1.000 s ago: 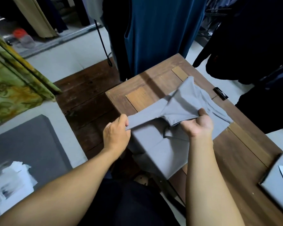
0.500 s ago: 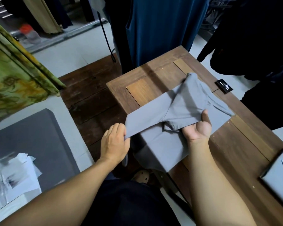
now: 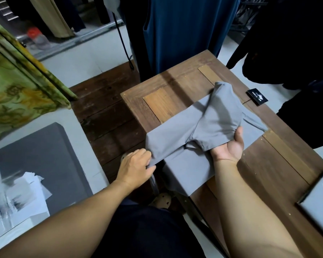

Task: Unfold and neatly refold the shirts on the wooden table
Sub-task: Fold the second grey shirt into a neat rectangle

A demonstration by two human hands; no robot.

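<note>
The brown wooden table (image 3: 280, 164) carries the plain grey cloth shirt (image 3: 218, 118) across its near left corner, the body overhanging the near edge. A raised fold runs left to right between the hands. The left hand (image 3: 136, 168), just off the left edge, pinches the fold's end with curled fingers. The right hand (image 3: 229, 148) lies palm up with its thumb clamped over the fold; its fingers are hidden underneath.

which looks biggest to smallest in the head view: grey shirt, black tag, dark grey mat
1. grey shirt and dark grey mat: about alike, so not ranked
2. black tag: clearly smallest
</note>
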